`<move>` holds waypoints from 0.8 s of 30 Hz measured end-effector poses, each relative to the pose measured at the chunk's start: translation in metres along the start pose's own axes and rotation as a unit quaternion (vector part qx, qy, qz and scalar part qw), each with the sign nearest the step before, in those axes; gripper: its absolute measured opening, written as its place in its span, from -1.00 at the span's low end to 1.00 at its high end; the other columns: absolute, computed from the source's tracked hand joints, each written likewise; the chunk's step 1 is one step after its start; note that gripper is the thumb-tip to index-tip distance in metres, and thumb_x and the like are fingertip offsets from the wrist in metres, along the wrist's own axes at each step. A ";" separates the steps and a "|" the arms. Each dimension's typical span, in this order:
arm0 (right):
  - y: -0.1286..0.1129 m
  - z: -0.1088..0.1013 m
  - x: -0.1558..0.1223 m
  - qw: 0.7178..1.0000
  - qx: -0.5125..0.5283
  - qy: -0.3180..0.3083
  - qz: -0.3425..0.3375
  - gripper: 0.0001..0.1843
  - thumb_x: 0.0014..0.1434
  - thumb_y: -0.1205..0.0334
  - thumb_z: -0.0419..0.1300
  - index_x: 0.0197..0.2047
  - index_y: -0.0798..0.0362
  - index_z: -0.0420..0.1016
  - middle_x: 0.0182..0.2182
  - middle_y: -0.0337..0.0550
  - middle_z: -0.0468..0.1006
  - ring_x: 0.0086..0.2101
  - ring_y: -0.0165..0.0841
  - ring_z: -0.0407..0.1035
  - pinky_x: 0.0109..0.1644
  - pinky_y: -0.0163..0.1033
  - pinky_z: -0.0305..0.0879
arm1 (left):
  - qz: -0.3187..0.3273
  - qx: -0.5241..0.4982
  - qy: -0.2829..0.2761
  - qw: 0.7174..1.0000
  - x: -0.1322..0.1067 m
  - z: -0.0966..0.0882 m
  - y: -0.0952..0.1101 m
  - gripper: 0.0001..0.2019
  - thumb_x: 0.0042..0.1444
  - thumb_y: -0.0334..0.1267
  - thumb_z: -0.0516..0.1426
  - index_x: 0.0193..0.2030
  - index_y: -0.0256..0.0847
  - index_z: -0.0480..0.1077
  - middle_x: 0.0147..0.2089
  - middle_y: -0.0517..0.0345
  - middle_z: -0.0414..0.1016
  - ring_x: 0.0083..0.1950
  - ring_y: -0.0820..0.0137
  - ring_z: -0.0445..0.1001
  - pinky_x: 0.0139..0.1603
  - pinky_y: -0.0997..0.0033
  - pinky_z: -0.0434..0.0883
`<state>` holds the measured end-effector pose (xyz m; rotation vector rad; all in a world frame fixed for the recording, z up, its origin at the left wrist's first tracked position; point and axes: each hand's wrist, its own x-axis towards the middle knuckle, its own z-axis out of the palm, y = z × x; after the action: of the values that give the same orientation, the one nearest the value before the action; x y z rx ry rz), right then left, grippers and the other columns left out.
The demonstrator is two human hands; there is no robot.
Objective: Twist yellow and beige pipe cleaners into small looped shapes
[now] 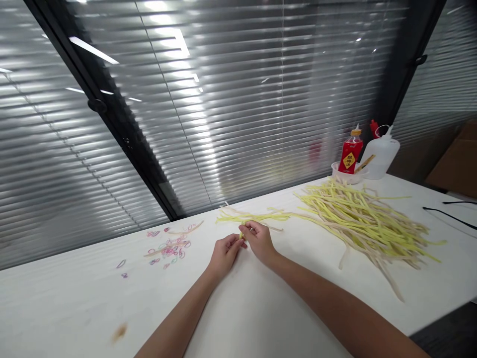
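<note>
My left hand [226, 252] and my right hand [260, 242] meet over the middle of the white table. Between their fingertips is a short piece of a thin yellow strip [241, 232], upright and pinched from both sides. Most of the strip is hidden by the fingers. Just beyond the hands lies a small bunch of yellow and beige strips [257, 217]. To the right spreads a big loose pile of similar strips [357, 219], some trailing toward my right hand. Small coloured rubber bands [172, 250] are scattered to the left, with a few beige strips among them.
At the back right, a red-labelled bottle [350, 154] stands in a clear plastic tub [338, 174] beside a white squeeze bottle [382, 153]. Black cable-like pieces [449, 217] lie at the right edge. Window blinds [238, 99] rise behind the table [67, 298]. A brown stain marks its left front.
</note>
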<state>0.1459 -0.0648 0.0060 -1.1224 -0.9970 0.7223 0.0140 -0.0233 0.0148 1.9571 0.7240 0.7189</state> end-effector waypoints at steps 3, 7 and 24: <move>0.000 -0.002 0.003 0.998 0.035 -0.043 0.013 -0.73 0.04 0.00 0.19 -0.45 0.05 0.40 -0.64 -0.31 0.35 -0.65 -0.47 0.24 -0.59 -0.36 0.14 | -0.006 -0.012 0.015 1.000 0.001 -0.001 -0.002 -0.72 0.16 -0.11 0.05 -0.32 -0.28 0.45 -0.34 0.08 0.54 -0.27 0.32 0.44 -0.18 0.40 0.31; -0.001 -0.004 0.005 0.995 0.043 -0.084 0.013 -0.71 0.06 -0.01 0.19 -0.43 0.06 0.43 -0.62 -0.30 0.36 -0.64 -0.49 0.20 -0.57 -0.36 0.14 | -0.008 -0.032 0.004 0.999 0.001 -0.002 -0.002 -0.73 0.16 -0.12 0.06 -0.30 -0.29 0.45 -0.31 0.07 0.54 -0.23 0.32 0.45 -0.14 0.39 0.31; -0.007 -0.010 0.014 0.996 0.058 0.072 -0.021 -0.64 0.03 0.05 0.22 -0.63 0.07 0.24 -0.69 -0.38 0.13 -0.62 -0.53 0.00 -0.54 -0.37 -0.04 | 0.026 0.102 0.096 0.990 -0.001 0.002 -0.004 -0.66 0.04 -0.16 0.17 -0.03 -0.20 0.42 -0.14 0.05 0.56 -0.10 0.27 0.48 -0.03 0.28 0.38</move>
<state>0.1603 -0.0588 0.0150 -1.0347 -0.8443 0.6472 0.0139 -0.0233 0.0102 2.1177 0.8957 0.9027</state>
